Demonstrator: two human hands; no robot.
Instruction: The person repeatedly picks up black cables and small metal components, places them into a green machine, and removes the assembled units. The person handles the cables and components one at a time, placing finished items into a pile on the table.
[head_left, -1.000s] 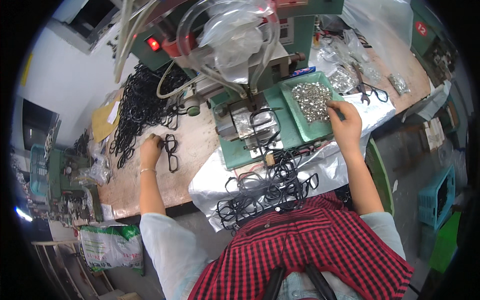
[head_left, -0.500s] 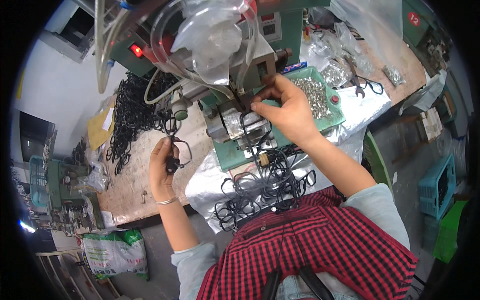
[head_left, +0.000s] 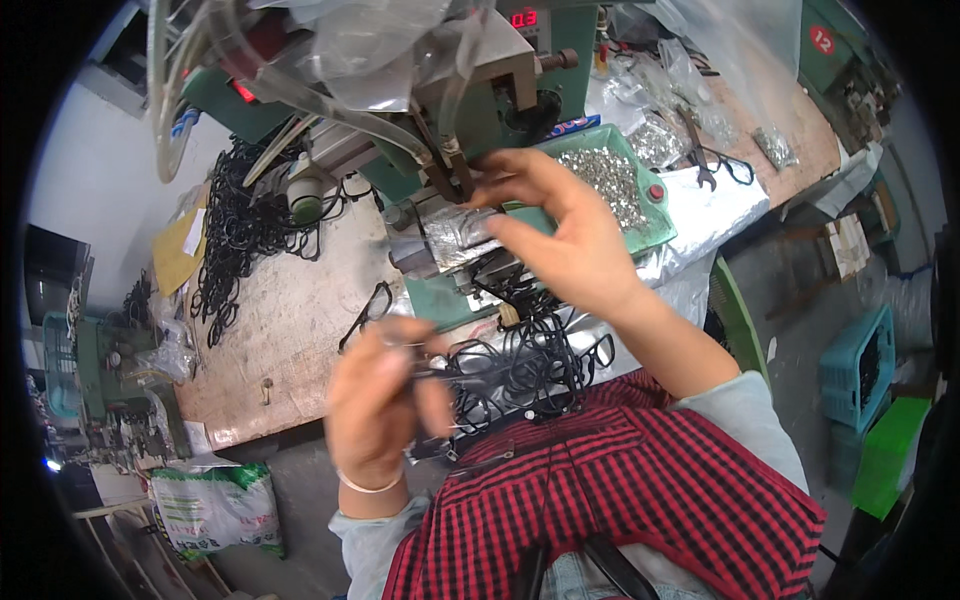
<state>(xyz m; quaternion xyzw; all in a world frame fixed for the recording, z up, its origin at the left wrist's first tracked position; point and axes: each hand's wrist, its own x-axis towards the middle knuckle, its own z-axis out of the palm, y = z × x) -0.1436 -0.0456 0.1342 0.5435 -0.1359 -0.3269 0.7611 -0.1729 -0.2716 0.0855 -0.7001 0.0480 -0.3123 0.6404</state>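
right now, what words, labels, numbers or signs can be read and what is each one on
Described rather than copied out:
White figures, legible: on a round red sign, upper right.
Red lit digits, legible: on the display of the green bench machine.
Pale lettering, partly out of sight: on the blue packet beside the green tray.
Red and green print, too blurred to read in full: on the white-and-green sack, lower left.

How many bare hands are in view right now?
2: the blurred left hand beside the heaped eyeglass frames, and the right hand at the machine. No other hand shows.
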